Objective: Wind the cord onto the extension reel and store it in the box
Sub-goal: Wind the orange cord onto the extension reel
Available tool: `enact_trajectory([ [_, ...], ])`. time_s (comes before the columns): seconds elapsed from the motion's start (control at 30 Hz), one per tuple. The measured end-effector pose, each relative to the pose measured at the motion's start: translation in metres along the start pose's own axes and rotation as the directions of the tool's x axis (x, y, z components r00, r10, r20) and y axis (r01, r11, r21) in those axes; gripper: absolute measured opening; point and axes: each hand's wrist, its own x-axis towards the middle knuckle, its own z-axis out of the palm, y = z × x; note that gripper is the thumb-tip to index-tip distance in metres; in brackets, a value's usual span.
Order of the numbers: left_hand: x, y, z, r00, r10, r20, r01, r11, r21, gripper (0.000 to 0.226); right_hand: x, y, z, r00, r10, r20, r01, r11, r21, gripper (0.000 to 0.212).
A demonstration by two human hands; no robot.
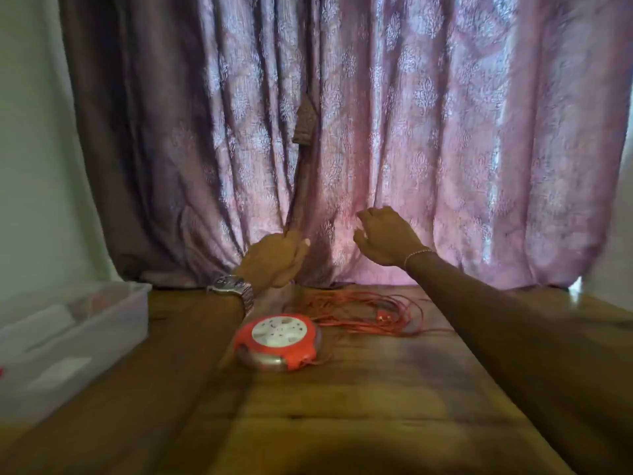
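A round red extension reel (279,341) with a white socket face lies flat on the wooden table (342,406). Its red cord (370,313) sprawls in loose loops behind and to the right of it, the red plug among the loops. A clear plastic box (68,337) stands at the table's left edge. My left hand (274,258), with a metal watch on its wrist, is raised above the reel, fingers curled against the curtain; whether it pinches the fabric I cannot tell. My right hand (387,234) is held up at the curtain with fingers apart, holding nothing.
A purple patterned curtain (342,132) hangs right behind the table and brushes its far edge. A pale wall (30,149) lies to the left. The box holds some blurred items.
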Motion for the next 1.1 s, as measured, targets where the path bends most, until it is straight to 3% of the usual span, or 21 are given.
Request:
enact_trajectory([
  [0.1, -0.012, -0.004, 0.007, 0.973, -0.146, 0.18, 0.153, 0.988, -0.023, 0.055, -0.008, -0.02, 0.008, 0.957, 0.001, 0.29, -0.057, 0.981, 0.185, 0.04],
  [0.2, -0.035, -0.015, 0.019, 0.85, -0.283, 0.445, 0.309, 0.951, 0.015, 0.054, -0.022, -0.045, 0.02, 0.842, -0.081, 0.534, -0.078, 0.96, 0.268, 0.035],
  [0.3, -0.053, -0.024, 0.028, 0.764, -0.364, 0.533, 0.404, 0.914, 0.044, 0.052, -0.041, -0.062, 0.036, 0.725, -0.112, 0.68, -0.232, 0.89, 0.394, 0.043],
  [0.4, -0.068, -0.018, 0.027, 0.583, -0.519, 0.625, 0.552, 0.818, 0.165, 0.07, -0.058, -0.081, 0.051, 0.6, -0.151, 0.786, -0.456, 0.742, 0.491, 0.042],
  [0.47, -0.073, -0.019, 0.032, 0.526, -0.528, 0.667, 0.675, 0.736, 0.051, 0.07, -0.062, -0.088, 0.062, 0.571, -0.155, 0.806, -0.558, 0.647, 0.52, 0.031],
  [0.53, -0.075, -0.02, 0.035, 0.53, -0.531, 0.661, 0.762, 0.641, -0.097, 0.061, -0.061, -0.089, 0.068, 0.564, -0.145, 0.813, -0.633, 0.556, 0.539, 0.025],
  [0.63, -0.062, -0.026, 0.045, 0.588, -0.49, 0.643, 0.681, 0.729, -0.068, 0.052, -0.059, -0.082, 0.074, 0.561, -0.126, 0.818, -0.69, 0.474, 0.546, 0.022],
  [0.7, -0.05, -0.033, 0.048, 0.685, -0.438, 0.582, 0.586, 0.806, -0.083, 0.045, -0.055, -0.074, 0.077, 0.612, -0.074, 0.787, -0.707, 0.395, 0.587, 0.026],
  [0.77, -0.037, -0.043, 0.054, 0.789, -0.409, 0.458, 0.513, 0.849, -0.125, 0.041, -0.047, -0.065, 0.076, 0.688, 0.017, 0.725, -0.709, 0.23, 0.667, 0.029],
  [0.87, -0.019, -0.043, 0.052, 0.846, -0.461, 0.268, 0.533, 0.754, -0.384, 0.039, -0.023, -0.047, 0.058, 0.773, 0.141, 0.618, -0.628, 0.035, 0.777, 0.032],
  [1.0, 0.014, -0.022, 0.038, 0.843, -0.534, -0.055, 0.337, 0.606, -0.72, 0.029, 0.007, -0.027, 0.029, 0.833, 0.224, 0.506, -0.524, 0.022, 0.852, 0.043],
  [1.1, 0.04, -0.008, 0.022, 0.799, -0.585, -0.137, 0.217, 0.494, -0.842, 0.021, 0.018, -0.017, 0.019, 0.845, 0.279, 0.457, -0.465, -0.042, 0.884, 0.044],
])
